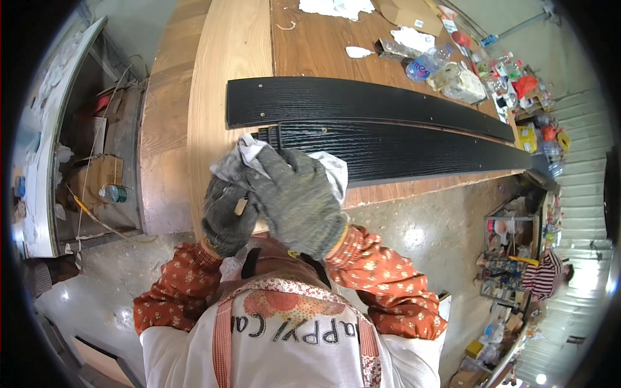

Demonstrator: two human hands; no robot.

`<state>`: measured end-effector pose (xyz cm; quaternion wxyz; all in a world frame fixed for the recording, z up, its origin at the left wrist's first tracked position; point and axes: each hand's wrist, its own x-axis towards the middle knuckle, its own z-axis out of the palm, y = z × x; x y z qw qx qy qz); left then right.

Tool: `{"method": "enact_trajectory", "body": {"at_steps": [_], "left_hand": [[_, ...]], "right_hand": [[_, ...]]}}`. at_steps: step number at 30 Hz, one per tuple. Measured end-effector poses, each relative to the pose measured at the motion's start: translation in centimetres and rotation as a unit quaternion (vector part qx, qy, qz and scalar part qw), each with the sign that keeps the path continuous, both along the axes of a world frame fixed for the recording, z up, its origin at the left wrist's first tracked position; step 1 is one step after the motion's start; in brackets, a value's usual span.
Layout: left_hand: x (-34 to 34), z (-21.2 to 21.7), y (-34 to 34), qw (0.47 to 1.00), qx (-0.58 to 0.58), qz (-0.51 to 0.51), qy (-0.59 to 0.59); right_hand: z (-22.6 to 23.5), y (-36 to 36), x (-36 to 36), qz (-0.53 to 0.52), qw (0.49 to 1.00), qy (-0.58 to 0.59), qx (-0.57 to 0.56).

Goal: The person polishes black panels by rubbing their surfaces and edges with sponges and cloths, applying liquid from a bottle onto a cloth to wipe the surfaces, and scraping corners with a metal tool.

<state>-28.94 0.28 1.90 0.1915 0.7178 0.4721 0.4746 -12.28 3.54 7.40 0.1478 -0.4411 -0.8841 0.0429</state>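
Gloved left hand and right hand clenched white cloth, centre frame, by left end of lower black wood-grain panel. Judged risk: panel could slide off bench if pushed, as it lay near edge.

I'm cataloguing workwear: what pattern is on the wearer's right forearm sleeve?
The right sleeve is orange-red with small pale flowers, clearest in the head view.
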Motion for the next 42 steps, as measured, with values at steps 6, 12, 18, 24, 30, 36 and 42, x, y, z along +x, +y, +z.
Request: {"method": "enact_trajectory", "body": {"at_steps": [6, 12, 18, 24, 30, 36, 42], "left_hand": [[-8.8, -4.3, -3.8, 0.976, 0.016, 0.215, -0.007], [-8.5, -1.9, -3.3, 0.971, 0.064, 0.231, -0.011], [-6.9, 1.0, -2.2, 0.980, 0.079, 0.176, 0.049], [1.4, 2.6, -2.6, 0.965, 0.225, -0.040, 0.130], [9.4, 1.5, -2.4, 0.964, 0.144, 0.020, 0.223], [14.1, -3.8, -0.6, 0.903, 0.217, 0.214, 0.303], [15.5, -4.3, 0.9, 0.862, 0.244, 0.314, 0.314]], "right_hand": [[5.2, 5.3, 12.6, -0.077, 0.983, 0.098, 0.132], [1.7, 4.5, 6.6, -0.047, 0.987, 0.017, 0.153], [4.1, 1.4, 1.4, 0.111, 0.980, 0.051, 0.159], [5.0, 6.1, 20.5, -0.149, 0.972, 0.178, 0.030], [2.7, 8.7, 28.0, -0.091, 0.937, 0.296, -0.161], [3.0, 11.7, 11.6, 0.285, 0.956, 0.002, 0.072], [1.7, 15.4, 9.3, 0.370, 0.924, 0.071, -0.073]]}}
